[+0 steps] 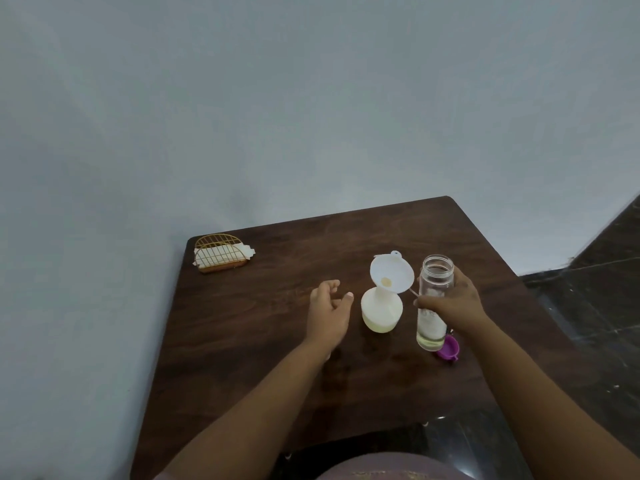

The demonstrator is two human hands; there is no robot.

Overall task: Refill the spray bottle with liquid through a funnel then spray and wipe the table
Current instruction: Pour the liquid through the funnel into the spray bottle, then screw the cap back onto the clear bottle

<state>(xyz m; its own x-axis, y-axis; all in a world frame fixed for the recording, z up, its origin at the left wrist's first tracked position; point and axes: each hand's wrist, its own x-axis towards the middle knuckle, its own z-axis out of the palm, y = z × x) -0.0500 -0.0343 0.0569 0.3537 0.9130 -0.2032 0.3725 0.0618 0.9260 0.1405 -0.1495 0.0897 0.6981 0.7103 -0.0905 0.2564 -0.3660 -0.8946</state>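
A white spray bottle body (381, 311) stands uncapped on the dark wooden table (263, 320), with a white funnel (391, 273) set tilted in its neck. Just right of it my right hand (450, 303) grips a clear, lidless bottle (434, 299) upright; a little pale liquid lies at its bottom. My left hand (329, 306) hovers open a short way left of the spray bottle, fingers relaxed, touching nothing. A thin tube pokes out between the funnel and the clear bottle.
A purple cap (449, 348) lies on the table beside the clear bottle's base. A gold wire napkin holder (221, 252) with white napkins stands at the far left corner. A grey wall runs behind the table, and dark floor shows to the right.
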